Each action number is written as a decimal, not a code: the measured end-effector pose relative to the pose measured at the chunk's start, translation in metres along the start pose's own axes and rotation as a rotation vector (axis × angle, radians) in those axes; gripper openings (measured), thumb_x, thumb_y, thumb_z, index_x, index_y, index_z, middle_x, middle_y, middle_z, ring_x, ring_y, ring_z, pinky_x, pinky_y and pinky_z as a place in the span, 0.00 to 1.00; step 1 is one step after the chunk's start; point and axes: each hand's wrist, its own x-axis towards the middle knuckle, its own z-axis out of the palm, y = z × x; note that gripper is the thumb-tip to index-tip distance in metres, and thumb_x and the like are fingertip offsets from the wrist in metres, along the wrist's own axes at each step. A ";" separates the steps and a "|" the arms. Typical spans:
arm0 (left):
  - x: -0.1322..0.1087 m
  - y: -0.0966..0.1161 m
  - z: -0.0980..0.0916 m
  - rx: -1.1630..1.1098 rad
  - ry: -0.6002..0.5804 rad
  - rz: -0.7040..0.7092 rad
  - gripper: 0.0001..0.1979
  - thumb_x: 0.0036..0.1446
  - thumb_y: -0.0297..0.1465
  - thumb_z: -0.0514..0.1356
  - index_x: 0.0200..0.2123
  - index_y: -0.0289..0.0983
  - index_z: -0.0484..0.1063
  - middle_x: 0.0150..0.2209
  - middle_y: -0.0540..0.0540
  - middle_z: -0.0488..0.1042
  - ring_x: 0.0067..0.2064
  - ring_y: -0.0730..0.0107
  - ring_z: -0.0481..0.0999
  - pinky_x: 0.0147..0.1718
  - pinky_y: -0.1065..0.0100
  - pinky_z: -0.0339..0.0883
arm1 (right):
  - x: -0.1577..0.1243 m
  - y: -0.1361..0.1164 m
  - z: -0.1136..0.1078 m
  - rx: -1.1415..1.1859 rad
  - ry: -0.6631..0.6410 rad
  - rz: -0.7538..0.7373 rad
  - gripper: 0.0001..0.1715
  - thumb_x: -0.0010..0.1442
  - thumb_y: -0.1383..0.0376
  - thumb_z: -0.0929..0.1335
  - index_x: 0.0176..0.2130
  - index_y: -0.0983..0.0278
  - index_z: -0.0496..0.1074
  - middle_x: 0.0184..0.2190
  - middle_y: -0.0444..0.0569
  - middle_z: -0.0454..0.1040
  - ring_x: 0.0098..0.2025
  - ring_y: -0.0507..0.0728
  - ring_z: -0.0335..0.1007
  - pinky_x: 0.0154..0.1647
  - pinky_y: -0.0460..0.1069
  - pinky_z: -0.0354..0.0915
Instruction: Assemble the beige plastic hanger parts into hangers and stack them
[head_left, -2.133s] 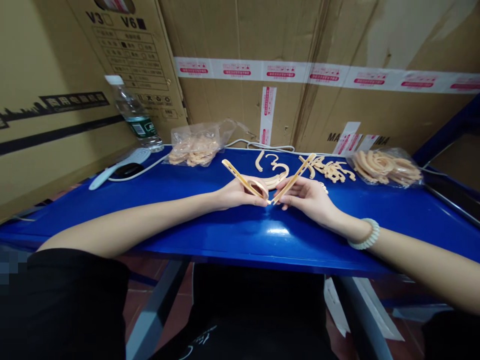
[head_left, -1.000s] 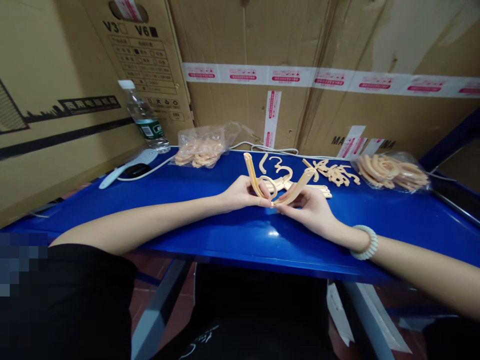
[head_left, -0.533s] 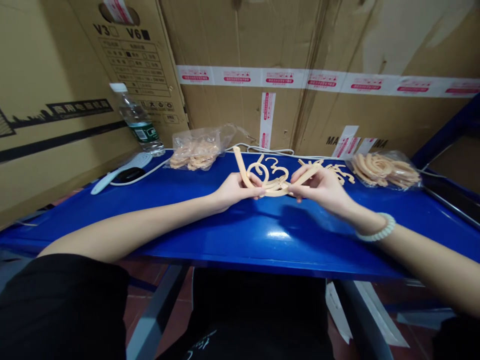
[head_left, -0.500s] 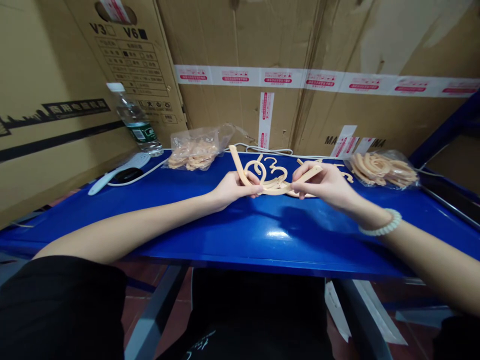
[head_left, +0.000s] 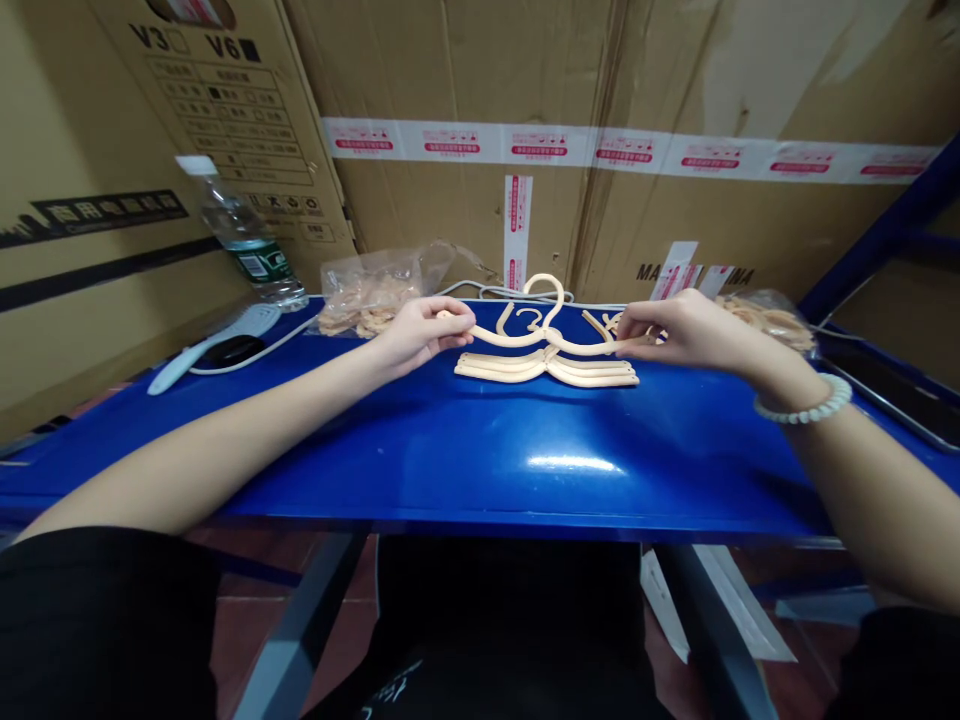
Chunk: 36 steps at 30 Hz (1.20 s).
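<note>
A small beige hanger [head_left: 550,338] is spread out between my two hands, its hook pointing up and away from me. My left hand [head_left: 427,335] pinches the tip of its left arm. The tip of the right arm is in the closed fingers of my right hand [head_left: 675,332]. Just below it, several matching hangers [head_left: 510,370] lie stacked on the blue table [head_left: 450,450]. Behind the held hanger are loose pieces: a hook piece [head_left: 529,318] and a curved arm piece [head_left: 504,322]. More pieces beside my right hand are partly covered.
At the left stand a water bottle [head_left: 251,250], a light blue hairbrush [head_left: 214,345] and a dark oval object [head_left: 236,350]. Plastic bags of beige pieces lie at the back left [head_left: 367,305] and back right [head_left: 772,320]. A phone-like dark slab [head_left: 892,400] is at far right. Cardboard boxes [head_left: 465,70] wall the back.
The beige pieces between my hands, folded and looped before, now form an opened hanger with its hook up. My hands have moved apart, uncovering the stack beneath. The view has shifted slightly.
</note>
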 end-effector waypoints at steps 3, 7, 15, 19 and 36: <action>0.002 0.009 -0.012 0.228 -0.071 0.105 0.19 0.39 0.35 0.78 0.31 0.34 0.77 0.28 0.48 0.77 0.30 0.72 0.78 0.32 0.71 0.74 | 0.000 0.000 -0.002 -0.053 -0.048 0.043 0.15 0.59 0.53 0.68 0.30 0.61 0.74 0.26 0.46 0.78 0.26 0.56 0.73 0.30 0.49 0.61; -0.004 0.023 -0.017 0.815 -0.357 0.412 0.12 0.52 0.37 0.71 0.33 0.35 0.79 0.32 0.46 0.80 0.32 0.70 0.78 0.32 0.70 0.70 | 0.002 0.002 0.001 -0.061 -0.126 -0.008 0.15 0.58 0.54 0.68 0.29 0.62 0.74 0.29 0.48 0.77 0.28 0.56 0.71 0.30 0.50 0.59; -0.009 0.023 -0.017 1.243 -0.600 0.758 0.13 0.65 0.40 0.62 0.34 0.36 0.78 0.33 0.46 0.78 0.34 0.70 0.77 0.34 0.70 0.68 | 0.006 0.009 0.016 -0.020 -0.436 0.046 0.10 0.55 0.58 0.72 0.29 0.63 0.77 0.27 0.46 0.77 0.29 0.56 0.72 0.30 0.48 0.59; -0.007 0.015 -0.022 1.456 -0.577 0.843 0.13 0.67 0.38 0.59 0.34 0.37 0.77 0.34 0.46 0.78 0.35 0.67 0.77 0.32 0.69 0.65 | 0.007 0.006 0.020 -0.051 -0.491 0.081 0.08 0.55 0.61 0.72 0.30 0.63 0.78 0.27 0.47 0.79 0.29 0.56 0.72 0.30 0.48 0.58; -0.012 0.000 -0.010 1.657 -0.415 1.292 0.16 0.66 0.33 0.56 0.25 0.37 0.69 0.26 0.47 0.73 0.30 0.66 0.71 0.25 0.66 0.58 | 0.002 0.003 0.023 -0.210 -0.465 0.134 0.05 0.55 0.63 0.72 0.31 0.63 0.76 0.27 0.46 0.77 0.27 0.55 0.68 0.27 0.48 0.54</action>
